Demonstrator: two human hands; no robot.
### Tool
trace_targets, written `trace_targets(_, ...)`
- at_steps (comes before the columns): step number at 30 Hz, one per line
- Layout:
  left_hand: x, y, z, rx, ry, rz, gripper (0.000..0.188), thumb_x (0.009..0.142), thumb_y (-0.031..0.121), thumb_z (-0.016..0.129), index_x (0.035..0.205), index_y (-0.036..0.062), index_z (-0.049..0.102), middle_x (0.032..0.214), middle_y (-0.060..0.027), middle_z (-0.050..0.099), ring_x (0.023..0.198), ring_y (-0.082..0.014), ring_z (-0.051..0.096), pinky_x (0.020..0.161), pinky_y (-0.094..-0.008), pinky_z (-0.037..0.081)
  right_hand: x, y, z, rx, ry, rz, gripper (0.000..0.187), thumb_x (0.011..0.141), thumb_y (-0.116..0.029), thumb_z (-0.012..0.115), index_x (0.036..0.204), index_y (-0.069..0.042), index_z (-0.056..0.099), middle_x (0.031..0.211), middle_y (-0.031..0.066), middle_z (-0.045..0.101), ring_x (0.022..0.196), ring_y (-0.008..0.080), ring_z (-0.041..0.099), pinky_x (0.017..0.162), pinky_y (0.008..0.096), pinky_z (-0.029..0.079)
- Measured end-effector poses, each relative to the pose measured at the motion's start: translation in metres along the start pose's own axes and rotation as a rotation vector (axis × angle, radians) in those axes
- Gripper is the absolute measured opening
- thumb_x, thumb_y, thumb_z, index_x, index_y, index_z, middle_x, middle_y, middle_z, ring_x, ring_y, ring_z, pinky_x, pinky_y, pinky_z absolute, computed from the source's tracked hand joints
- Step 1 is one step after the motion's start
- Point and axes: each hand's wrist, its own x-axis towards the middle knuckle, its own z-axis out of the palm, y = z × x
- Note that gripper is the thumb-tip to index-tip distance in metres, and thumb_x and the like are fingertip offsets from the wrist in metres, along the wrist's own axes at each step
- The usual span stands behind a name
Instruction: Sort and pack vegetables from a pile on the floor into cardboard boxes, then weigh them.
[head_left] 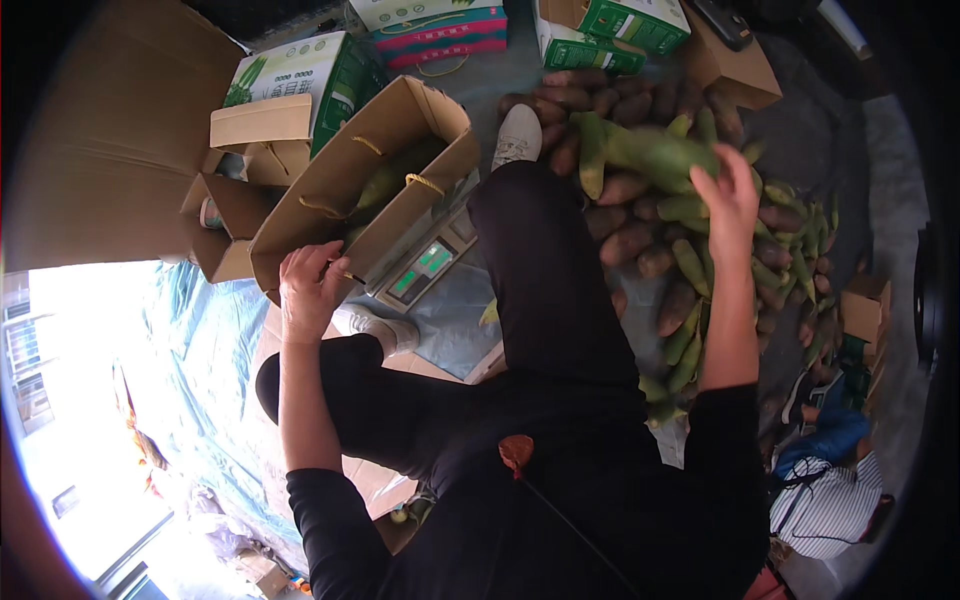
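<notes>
My right hand (728, 195) is closed round the end of a large green radish (655, 155), blurred by motion, above a pile of radishes (625, 245). The pile mixes green roots with reddish-brown ones. At the left, the curled fingers of my left hand (312, 290) grip the near end of a long open cardboard box (400, 225). Yellow rope handles hang on the box, and a green radish (378, 190) lies in its shadowed inside. The box rests on a digital scale (425, 270) with a lit green display.
Green-and-white cartons (320, 80) stand behind the box, beside a smaller open brown box (225, 225). A pink-and-blue carton (440, 35) lies farther back. Blue plastic sheeting (215, 330) spreads at left. Another person in a striped top (830, 505) is at lower right.
</notes>
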Motion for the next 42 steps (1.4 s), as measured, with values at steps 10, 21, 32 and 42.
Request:
trace_targets(10, 0.005, 0.002, 0.001, -0.054, 0.046, 0.043, 0.018, 0.08, 0.016, 0.064, 0.094, 0.0047, 0.066, 0.077, -0.0088, 0.062, 0.078, -0.0282, 0.058, 0.079, -0.0383, 0.043, 0.06, -0.053, 0.178, 0.09, -0.555, -0.118, 0.043, 0.081, -0.017, 0.068, 0.117, 0.001, 0.053, 0.104, 0.0064, 0.059, 0.095, 0.0142, 0.056, 0.083, 0.0267, 0.045)
trace_targets(21, 0.0, -0.002, 0.01, -0.144, -0.014, -0.106, 0.019, 0.087, 0.009, 0.056, 0.102, 0.0013, 0.064, 0.09, -0.0114, 0.063, 0.083, -0.0226, 0.061, 0.074, -0.031, 0.047, -0.002, 0.105, -0.003, -0.282, -0.24, 0.345, 0.033, 0.08, -0.02, 0.067, 0.106, -0.001, 0.061, 0.097, 0.0086, 0.064, 0.089, 0.0169, 0.06, 0.077, 0.0329, 0.049)
trace_targets(32, -0.009, -0.032, 0.015, -0.145, -0.006, -0.131, 0.029, 0.094, 0.021, 0.052, 0.109, -0.0016, 0.061, 0.097, -0.0088, 0.06, 0.088, -0.017, 0.059, 0.076, -0.0287, 0.05, -0.241, 0.252, -0.192, -1.087, -0.397, 0.715, 0.02, 0.075, -0.019, 0.062, 0.093, -0.009, 0.064, 0.097, 0.014, 0.063, 0.095, 0.034, 0.059, 0.08, 0.0442, 0.047)
trace_targets(42, -0.012, -0.047, 0.02, -0.06, 0.098, -0.105, 0.035, 0.095, 0.028, 0.049, 0.111, -0.0006, 0.06, 0.095, -0.0098, 0.06, 0.089, -0.0188, 0.061, 0.077, -0.0294, 0.05, -0.305, 0.256, -0.145, -1.202, -0.628, 0.893, 0.02, 0.075, -0.011, 0.058, 0.094, -0.008, 0.063, 0.102, 0.0157, 0.062, 0.099, 0.0326, 0.059, 0.081, 0.0428, 0.049)
